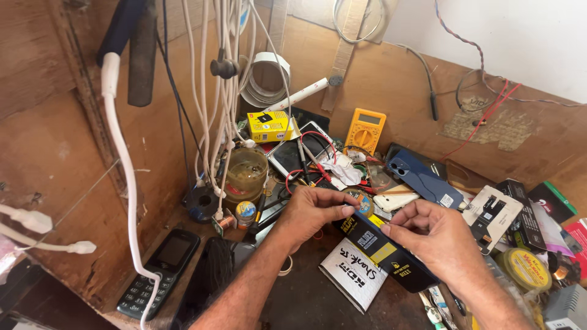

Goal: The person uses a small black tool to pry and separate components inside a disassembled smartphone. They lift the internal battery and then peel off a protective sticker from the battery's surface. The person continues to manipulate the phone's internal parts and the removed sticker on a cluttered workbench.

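Near the desk's (306, 302) middle, a black packet (382, 250) was pinched, unopened, between left hand (312, 214) and right hand (437, 235).

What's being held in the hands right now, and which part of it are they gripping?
Both hands hold a flat black and yellow packet. The left hand pinches its upper end; the right hand grips its right edge near the middle.

Black-and-yellow flat packet (385, 253) between both hands, small yellow box (268, 126) behind
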